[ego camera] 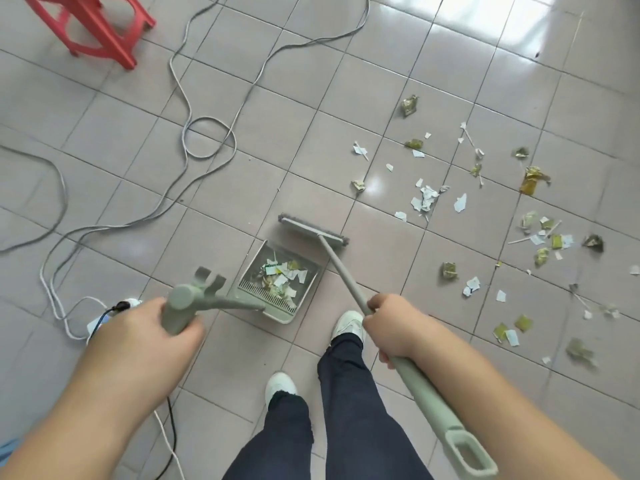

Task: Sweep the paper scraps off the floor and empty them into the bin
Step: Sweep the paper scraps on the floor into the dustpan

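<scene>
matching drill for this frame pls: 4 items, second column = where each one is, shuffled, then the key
Things:
1. dustpan
2. broom head
3. red stool
4. loose scraps

Places:
A. top left corner of the view
B. spread over the tiles on the right
C. on the floor ahead of the shoes, scraps inside, handle held by the left hand
D. at the dustpan's far edge, on the pole held by the right hand

Pairs: 1-C, 2-D, 3-A, 4-B
</scene>
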